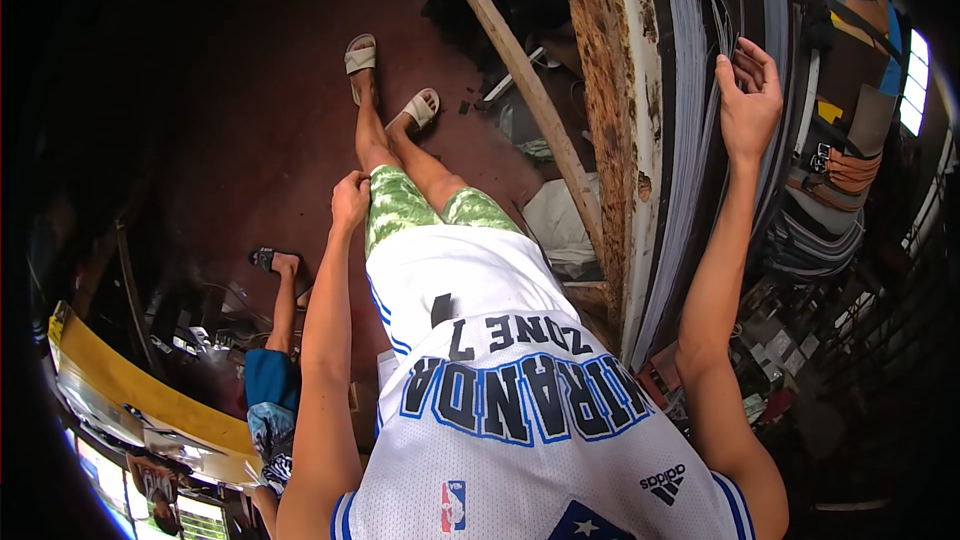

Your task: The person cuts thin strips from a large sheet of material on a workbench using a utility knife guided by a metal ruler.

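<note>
My right hand (750,105) reaches up to a stack of thin grey sheets (685,90) seen edge-on. Its thumb and curled fingers close around the edge of a dark, thin sheet (728,15) parted from the stack. Down at my side, my left hand (350,198) is closed beside the leg of my green patterned shorts (395,202). Its fingers touch the fabric, and whatever they may hold is hidden.
A worn wooden post (610,90) stands left of the sheets, with a slanted wooden beam (530,90) beside it. More layered material (820,230) lies at the right. Another person's leg (285,310) shows at the lower left, near a yellow-edged table (120,380). The floor (240,110) is dark red.
</note>
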Action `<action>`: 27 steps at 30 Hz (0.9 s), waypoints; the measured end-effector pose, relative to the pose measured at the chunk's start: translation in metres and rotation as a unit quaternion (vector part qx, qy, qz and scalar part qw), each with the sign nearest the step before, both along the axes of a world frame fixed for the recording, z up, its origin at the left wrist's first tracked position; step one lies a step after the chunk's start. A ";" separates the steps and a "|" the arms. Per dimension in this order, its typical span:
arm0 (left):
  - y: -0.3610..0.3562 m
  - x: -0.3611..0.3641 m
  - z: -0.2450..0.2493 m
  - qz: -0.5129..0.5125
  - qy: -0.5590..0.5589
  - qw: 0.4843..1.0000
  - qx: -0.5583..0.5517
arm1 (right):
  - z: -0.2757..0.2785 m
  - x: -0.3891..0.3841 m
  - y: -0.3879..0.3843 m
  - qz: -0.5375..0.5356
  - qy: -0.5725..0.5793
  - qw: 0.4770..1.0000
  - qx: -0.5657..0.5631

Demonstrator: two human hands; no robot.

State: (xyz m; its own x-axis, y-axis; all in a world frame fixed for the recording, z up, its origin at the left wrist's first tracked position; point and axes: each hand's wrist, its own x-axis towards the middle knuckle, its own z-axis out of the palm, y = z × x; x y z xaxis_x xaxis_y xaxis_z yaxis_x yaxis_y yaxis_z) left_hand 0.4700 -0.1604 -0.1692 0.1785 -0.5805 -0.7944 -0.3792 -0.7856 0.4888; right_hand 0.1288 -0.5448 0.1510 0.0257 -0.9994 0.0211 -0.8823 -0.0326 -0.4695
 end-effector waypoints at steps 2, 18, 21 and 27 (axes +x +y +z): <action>-0.002 0.000 0.003 0.003 0.000 1.000 0.000 | 0.002 0.001 0.001 0.004 -0.003 1.000 -0.003; -0.040 0.005 0.007 -0.009 -0.011 1.000 -0.026 | -0.010 0.029 0.006 0.013 0.059 0.998 -0.018; -0.040 0.004 0.010 -0.015 -0.013 0.999 -0.028 | -0.008 0.028 0.006 0.018 0.062 0.998 -0.022; -0.055 0.013 0.018 -0.018 -0.005 0.998 -0.057 | -0.002 0.026 0.009 0.010 0.001 0.999 -0.037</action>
